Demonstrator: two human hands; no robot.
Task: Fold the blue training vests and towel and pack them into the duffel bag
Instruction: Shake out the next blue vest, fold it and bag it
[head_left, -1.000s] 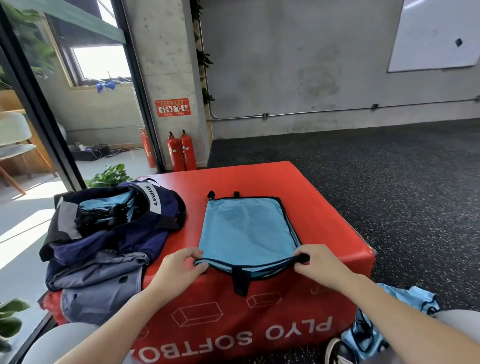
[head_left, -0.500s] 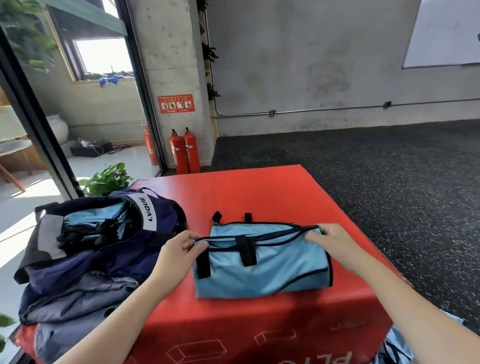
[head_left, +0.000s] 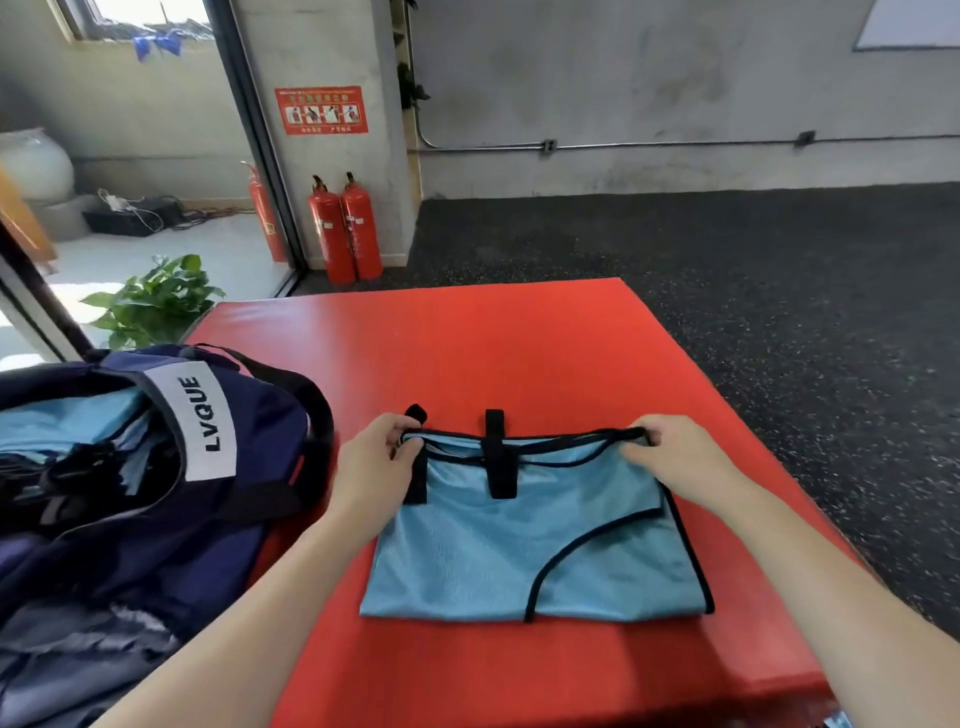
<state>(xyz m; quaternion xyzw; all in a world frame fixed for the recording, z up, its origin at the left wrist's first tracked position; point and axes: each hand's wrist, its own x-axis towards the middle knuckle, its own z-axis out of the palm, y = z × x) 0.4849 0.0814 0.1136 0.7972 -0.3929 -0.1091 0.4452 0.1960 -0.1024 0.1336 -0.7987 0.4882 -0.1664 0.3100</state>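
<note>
A light blue training vest (head_left: 519, 551) with black trim lies folded in half on the red soft box (head_left: 467, 353). My left hand (head_left: 371, 467) pinches its far left corner, and my right hand (head_left: 670, 457) pinches its far right corner, both pressed against the box top. A navy duffel bag (head_left: 208, 467) marked LVQUE stands open at the left. Folded blue fabric (head_left: 67, 426) shows inside it.
Two red fire extinguishers (head_left: 345, 228) stand by a concrete pillar beyond the box, with a third at the door frame. A potted plant (head_left: 156, 301) sits at the left. Dark speckled floor (head_left: 779, 312) surrounds the box on the right.
Both hands carried the vest's near edge away from me and laid it onto the far edge, folding the vest in half. The view has dipped closer to the box.
</note>
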